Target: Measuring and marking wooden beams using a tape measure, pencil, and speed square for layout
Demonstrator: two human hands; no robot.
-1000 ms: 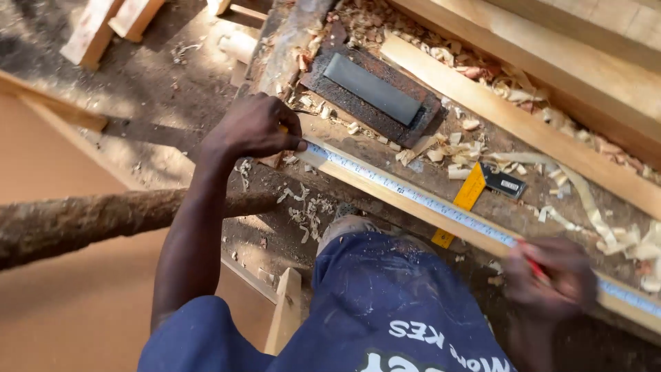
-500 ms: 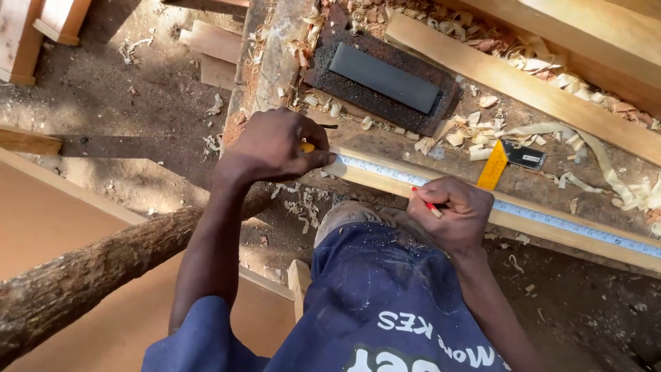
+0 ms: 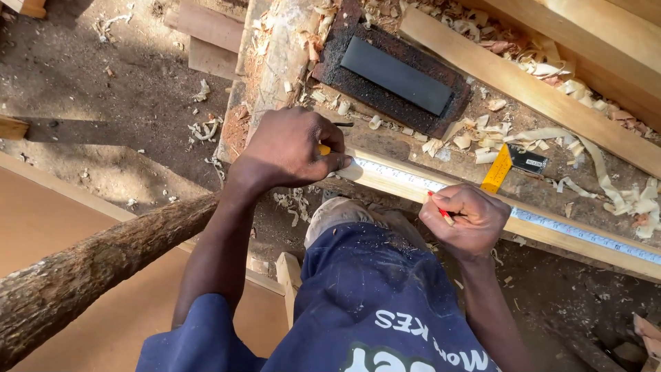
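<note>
Head view shows a long pale planed wooden strip (image 3: 551, 231) lying along the near edge of the rough, shaving-strewn wooden surface (image 3: 406, 148), with a white steel measuring tape (image 3: 578, 234) stretched flat on top of it. The left hand (image 3: 289, 148) has its fingers (image 3: 337, 164) clenched on the tape's yellow end, pinning it at the strip's end. The right hand (image 3: 468, 220) has its fingers grasping a red pencil (image 3: 442, 210), tip at the tape's near edge. Marking well, I judge, calls for keeping the tape taut and flush and the pencil point tight against the graduation. Just beyond the right fingers lies a yellow-bladed try square (image 3: 506, 165); farther off, a dark sharpening stone in a rusty block (image 3: 396, 76).
</note>
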